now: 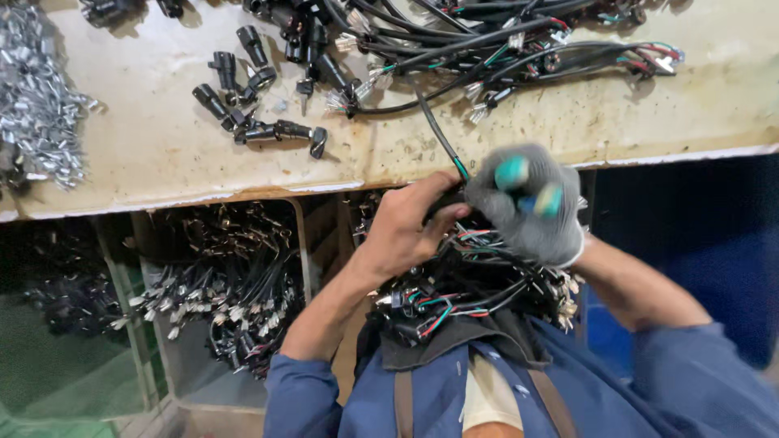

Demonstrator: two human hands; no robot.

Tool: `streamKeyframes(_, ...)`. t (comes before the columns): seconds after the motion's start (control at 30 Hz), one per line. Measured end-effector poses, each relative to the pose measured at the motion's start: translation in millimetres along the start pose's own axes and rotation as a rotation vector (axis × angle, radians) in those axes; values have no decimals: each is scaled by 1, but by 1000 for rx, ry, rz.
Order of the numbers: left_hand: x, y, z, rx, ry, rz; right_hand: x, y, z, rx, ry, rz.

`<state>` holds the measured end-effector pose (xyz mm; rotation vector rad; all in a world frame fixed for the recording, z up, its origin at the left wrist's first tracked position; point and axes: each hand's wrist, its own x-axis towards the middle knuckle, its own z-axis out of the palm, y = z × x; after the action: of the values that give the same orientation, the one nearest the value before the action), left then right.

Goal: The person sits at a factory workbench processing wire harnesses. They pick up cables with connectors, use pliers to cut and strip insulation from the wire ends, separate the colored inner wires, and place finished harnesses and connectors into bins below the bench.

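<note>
the bare left hand point(406, 231) and gloved right hand point(527, 203) both grip one black cable point(434, 130) at the desk point(162, 154) front edge; a finished-looking bundle point(462, 292) fills the lap, more cables point(503, 40) wait at the back edge.

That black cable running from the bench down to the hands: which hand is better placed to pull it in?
Probably the left hand: bare, its fingers curl right at the black cable where it meets the wire bundle in the lap. The gloved right hand is blurred and sits atop the bundle, so its grip is unclear.
</note>
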<state>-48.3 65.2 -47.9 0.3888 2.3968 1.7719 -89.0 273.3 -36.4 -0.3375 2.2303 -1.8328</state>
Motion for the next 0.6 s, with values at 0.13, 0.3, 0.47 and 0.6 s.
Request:
streamKeyframes(0.13,-3,-5,-5,-161,12,140,0,-37,12,794,35,-27)
streamKeyframes(0.3,-10,-15,-1,-54,-5,54,11,-31,24,1214,75,-14)
streamKeyframes(0.47,-10,-8,-13,-99,27,-40,42,26,29,1548,165,411)
streamKeyframes(0.6,-5,32,-16,104,-305,-17,91,24,35,378,140,-263)
